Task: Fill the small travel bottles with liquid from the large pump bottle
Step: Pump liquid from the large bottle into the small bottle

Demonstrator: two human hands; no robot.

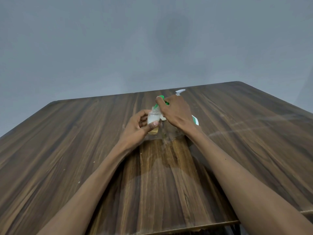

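My left hand (137,126) holds a small clear travel bottle (153,117), uncapped and partly full of whitish liquid, upright above the table. My right hand (176,112) presses down on the green pump head (161,97) of the large pump bottle, whose green spout points into the small bottle's open neck. The pump bottle's body is mostly hidden behind my right hand; a white and green part of it (195,119) shows at the right. Another small bottle with amber liquid (153,131) sits partly hidden under my left thumb.
A white trigger spray head (179,92) rises just behind my right hand. The dark wooden table (84,150) stretches wide on both sides, its far edge near a grey wall. A clear, hard-to-see item (166,136) lies on the table below the hands.
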